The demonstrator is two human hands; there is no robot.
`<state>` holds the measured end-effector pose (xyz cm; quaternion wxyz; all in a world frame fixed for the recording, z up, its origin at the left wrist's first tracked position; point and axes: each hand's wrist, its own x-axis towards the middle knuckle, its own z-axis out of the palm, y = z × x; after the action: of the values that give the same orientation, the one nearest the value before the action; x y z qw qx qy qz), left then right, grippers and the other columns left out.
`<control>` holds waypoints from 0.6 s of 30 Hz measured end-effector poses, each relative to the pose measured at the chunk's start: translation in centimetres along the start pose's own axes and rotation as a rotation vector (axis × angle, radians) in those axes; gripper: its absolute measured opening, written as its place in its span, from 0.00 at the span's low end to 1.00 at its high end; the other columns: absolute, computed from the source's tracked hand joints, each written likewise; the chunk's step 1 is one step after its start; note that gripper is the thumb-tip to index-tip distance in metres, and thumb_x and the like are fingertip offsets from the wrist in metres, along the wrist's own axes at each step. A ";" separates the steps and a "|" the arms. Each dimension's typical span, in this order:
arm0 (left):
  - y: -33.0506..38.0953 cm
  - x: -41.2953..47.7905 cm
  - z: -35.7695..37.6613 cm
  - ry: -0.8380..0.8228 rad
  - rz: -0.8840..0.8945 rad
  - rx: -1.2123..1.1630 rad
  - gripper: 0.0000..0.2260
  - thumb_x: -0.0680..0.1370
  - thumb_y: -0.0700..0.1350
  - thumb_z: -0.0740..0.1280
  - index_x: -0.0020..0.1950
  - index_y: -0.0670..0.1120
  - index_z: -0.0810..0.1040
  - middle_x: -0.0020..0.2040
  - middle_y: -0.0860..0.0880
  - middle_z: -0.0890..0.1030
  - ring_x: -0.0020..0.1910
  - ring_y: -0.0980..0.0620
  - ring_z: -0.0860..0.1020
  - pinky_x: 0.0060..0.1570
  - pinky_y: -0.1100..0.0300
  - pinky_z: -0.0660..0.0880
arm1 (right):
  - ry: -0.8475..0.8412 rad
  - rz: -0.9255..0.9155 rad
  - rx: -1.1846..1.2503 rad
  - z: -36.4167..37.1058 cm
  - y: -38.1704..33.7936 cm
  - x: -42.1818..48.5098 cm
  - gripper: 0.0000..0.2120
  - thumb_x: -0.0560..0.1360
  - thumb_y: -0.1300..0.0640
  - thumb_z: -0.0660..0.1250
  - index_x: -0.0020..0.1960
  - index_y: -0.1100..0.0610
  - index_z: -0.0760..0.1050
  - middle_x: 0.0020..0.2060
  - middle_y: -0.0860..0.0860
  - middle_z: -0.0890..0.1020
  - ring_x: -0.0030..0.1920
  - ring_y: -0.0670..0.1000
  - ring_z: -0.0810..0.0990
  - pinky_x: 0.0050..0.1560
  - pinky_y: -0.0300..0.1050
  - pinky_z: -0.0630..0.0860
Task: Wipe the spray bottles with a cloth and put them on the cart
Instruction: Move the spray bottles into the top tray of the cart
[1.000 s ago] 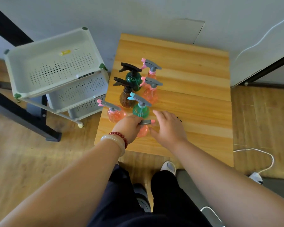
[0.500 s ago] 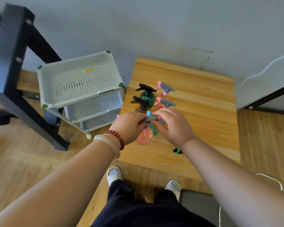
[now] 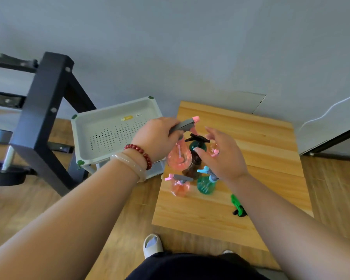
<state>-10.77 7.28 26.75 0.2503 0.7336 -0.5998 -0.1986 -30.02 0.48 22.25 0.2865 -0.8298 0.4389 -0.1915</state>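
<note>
Asker: Fingers [image 3: 168,123] of the left hand [image 3: 157,138], what is gripped by them?

Answerer: The grey sprayer head of a pink spray bottle [image 3: 179,157] is wrapped by those curled fingers. The bottle is held up off the table [image 3: 261,158] and hangs tilted below the knuckles, with its pink nozzle pointed out past the fingertips.

Asker: And what is held by the right hand [image 3: 220,156]?

Answerer: Nothing is held. Its fingers [image 3: 212,133] are spread and lightly bent, just right of the hanging bottle. Whether the bottle is touched by the thumb cannot be told.

Asker: What is seen around the fingers?

Answerer: Between the two hands a dark green bottle [image 3: 197,146] with a black head is seen, and a brown bottle [image 3: 193,168] nearer the wrists. Another pink one [image 3: 214,148] is partly hidden behind the right fingers. Below the right palm, a teal bottle [image 3: 205,184] and a pale pink bottle [image 3: 179,187] are stood on the table. A green item [image 3: 236,202] is partly covered by the right forearm; whether it is the cloth cannot be told. The white cart [image 3: 89,138] is placed just left of the left knuckles, with a black frame [image 3: 42,110] beyond it. Red beads [image 3: 139,151] are worn at the left wrist.
</note>
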 end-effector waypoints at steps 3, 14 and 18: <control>-1.8 1.1 -1.3 0.031 -0.005 0.025 0.06 0.82 0.45 0.62 0.48 0.47 0.78 0.43 0.50 0.78 0.40 0.51 0.74 0.35 0.65 0.67 | -0.019 0.016 -0.095 1.2 -1.1 1.7 0.24 0.77 0.48 0.68 0.71 0.52 0.71 0.61 0.47 0.77 0.64 0.49 0.72 0.65 0.46 0.68; -6.6 4.8 -1.9 0.129 -0.230 0.114 0.07 0.82 0.44 0.61 0.51 0.46 0.79 0.45 0.50 0.77 0.41 0.49 0.73 0.41 0.56 0.70 | -0.241 -0.060 -0.235 4.6 -2.2 10.0 0.21 0.80 0.51 0.63 0.71 0.56 0.70 0.66 0.53 0.76 0.68 0.54 0.71 0.65 0.48 0.69; -8.5 6.3 -1.8 0.202 -0.366 0.115 0.07 0.83 0.44 0.61 0.53 0.45 0.78 0.45 0.49 0.77 0.40 0.50 0.73 0.41 0.58 0.68 | -0.314 -0.110 -0.236 6.0 -1.8 12.8 0.19 0.81 0.52 0.62 0.71 0.55 0.71 0.66 0.53 0.76 0.66 0.54 0.72 0.61 0.46 0.71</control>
<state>-1.82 2.69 23.13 0.2267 0.8596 -0.4386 -0.1316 -18.52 -7.61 19.65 0.2415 -0.9001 0.3620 -0.0226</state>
